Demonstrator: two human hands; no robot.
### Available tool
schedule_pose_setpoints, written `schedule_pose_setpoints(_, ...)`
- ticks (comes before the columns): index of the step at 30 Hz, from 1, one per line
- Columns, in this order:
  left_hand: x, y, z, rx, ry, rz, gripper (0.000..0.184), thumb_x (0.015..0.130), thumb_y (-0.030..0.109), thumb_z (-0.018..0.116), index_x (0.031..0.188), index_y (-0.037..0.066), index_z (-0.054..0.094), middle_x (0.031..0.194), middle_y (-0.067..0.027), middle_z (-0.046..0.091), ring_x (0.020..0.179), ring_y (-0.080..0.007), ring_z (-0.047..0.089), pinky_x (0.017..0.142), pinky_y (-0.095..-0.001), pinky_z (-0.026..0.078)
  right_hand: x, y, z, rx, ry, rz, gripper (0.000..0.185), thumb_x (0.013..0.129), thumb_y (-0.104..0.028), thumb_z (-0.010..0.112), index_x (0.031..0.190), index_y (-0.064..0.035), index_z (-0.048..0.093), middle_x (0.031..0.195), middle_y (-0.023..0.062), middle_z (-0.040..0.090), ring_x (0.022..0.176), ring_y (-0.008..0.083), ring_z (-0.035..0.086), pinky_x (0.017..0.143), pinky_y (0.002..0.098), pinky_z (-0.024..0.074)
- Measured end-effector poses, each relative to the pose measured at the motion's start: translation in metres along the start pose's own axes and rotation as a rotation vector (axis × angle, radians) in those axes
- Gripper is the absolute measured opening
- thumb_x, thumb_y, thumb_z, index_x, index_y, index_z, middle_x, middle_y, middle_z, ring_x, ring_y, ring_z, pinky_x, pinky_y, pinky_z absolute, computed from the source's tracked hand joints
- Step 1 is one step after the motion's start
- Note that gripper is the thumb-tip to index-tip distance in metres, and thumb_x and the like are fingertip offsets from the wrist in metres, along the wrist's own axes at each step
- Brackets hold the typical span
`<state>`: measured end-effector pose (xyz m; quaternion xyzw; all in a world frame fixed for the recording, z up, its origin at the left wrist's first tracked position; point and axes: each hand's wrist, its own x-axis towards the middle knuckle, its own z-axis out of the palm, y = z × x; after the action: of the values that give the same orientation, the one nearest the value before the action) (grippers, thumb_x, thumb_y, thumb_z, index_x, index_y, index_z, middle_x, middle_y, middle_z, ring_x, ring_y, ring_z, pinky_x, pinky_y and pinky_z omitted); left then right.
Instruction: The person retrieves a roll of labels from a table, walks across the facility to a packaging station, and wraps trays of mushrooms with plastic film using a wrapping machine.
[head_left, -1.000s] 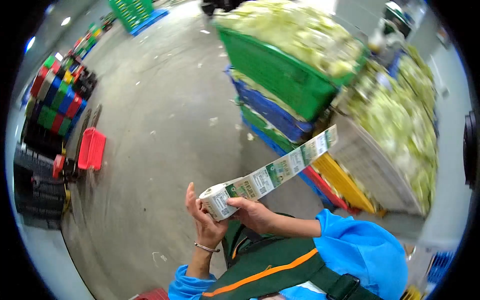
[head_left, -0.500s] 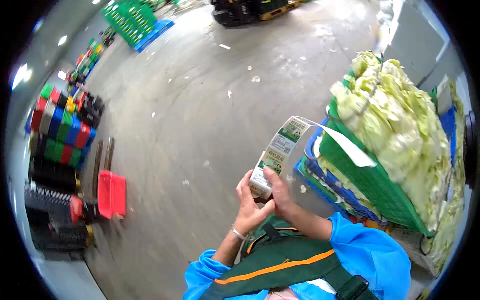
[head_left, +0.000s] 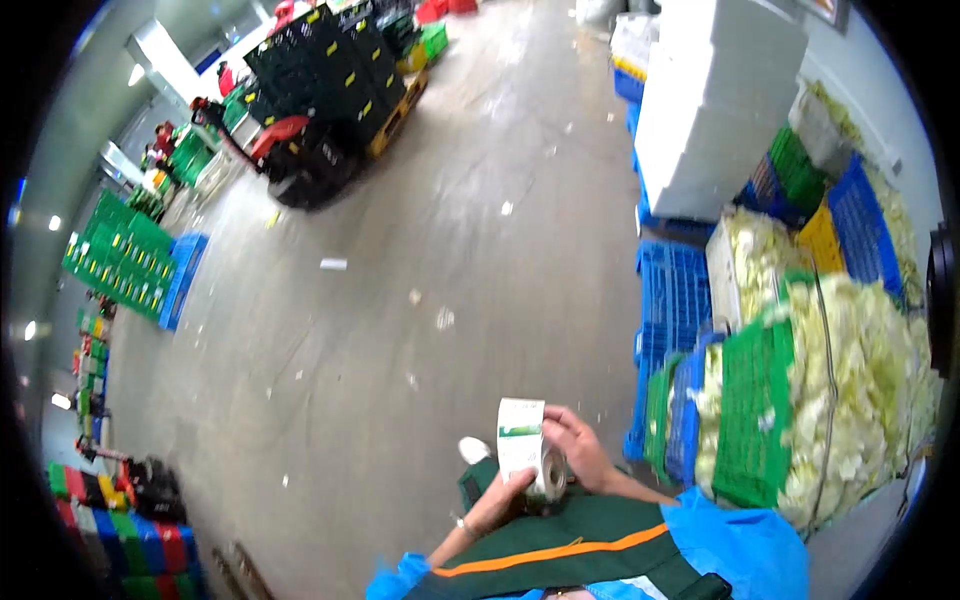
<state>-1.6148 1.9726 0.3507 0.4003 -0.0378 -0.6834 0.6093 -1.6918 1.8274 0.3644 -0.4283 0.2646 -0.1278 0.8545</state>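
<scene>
A roll of printed labels point(head_left: 520, 445) is in front of my body, its free strip standing up with a green and white print facing me. My left hand point(head_left: 497, 503) grips the lower part of it, thumb pressed on the strip. My right hand point(head_left: 582, 450) is closed at the right edge, fingers bent against the upper strip and roll; its fingertips are partly hidden. The round side of the roll shows between the two hands, just above my dark green apron point(head_left: 560, 540) with orange trim.
Crates of pale leafy vegetables point(head_left: 850, 400) stand close on my right, beside blue pallets point(head_left: 672, 300) and tall white boxes point(head_left: 725, 110). Ahead left are stacked black crates point(head_left: 325, 75) with a pallet jack point(head_left: 290, 150), and green crates point(head_left: 125, 255). Paper scraps lie on the floor.
My view has swung left and up, away from the vegetable crates. The long curling label strip now looks shorter and upright, and my right hand has shifted to the roll's right edge.
</scene>
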Motion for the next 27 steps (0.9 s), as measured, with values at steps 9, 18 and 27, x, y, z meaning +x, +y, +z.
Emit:
schedule_pose_setpoints(9,0.128,0.309,-0.161,-0.107,0.035,-0.045,0.071,0.080,0.063,0.036,0.130,0.013,0.031,0.123,-0.0115,0.044,0.111,-0.0280,0.045,0.084,-0.0415,0.043,0.331,-0.065,0.131,-0.187,0.034,-0.155,0.017,0.087,-0.018,0.050,0.085,-0.0024,0.057,0.078,-0.0020,0.054,0.073,0.0044,0.048,0.065,0.0197,0.0404)
schedule_pose_setpoints(18,0.355,0.553,-0.225,0.177,-0.096,0.012,0.038,0.084,0.026,0.055,0.116,0.008,0.043,0.099,-0.0044,0.054,0.089,-0.0151,0.054,0.065,-0.0280,0.047,0.595,-0.162,0.119,0.346,0.330,-0.101,0.031,0.081,-0.016,0.043,0.106,-0.0005,0.050,0.097,0.0099,0.056,0.092,0.0174,0.053,0.080,0.0293,0.0434)
schedule_pose_setpoints(27,0.576,0.867,-0.263,0.119,-0.078,-0.220,0.043,0.089,0.043,0.042,0.113,0.007,0.048,0.095,-0.0035,0.058,0.078,-0.0142,0.057,0.061,-0.0285,0.047,0.942,-0.362,0.064,-0.455,-0.283,-0.088,0.053,0.077,-0.004,0.054,0.127,-0.0035,0.035,0.117,0.0092,0.047,0.107,0.0169,0.046,0.091,0.0295,0.0385)
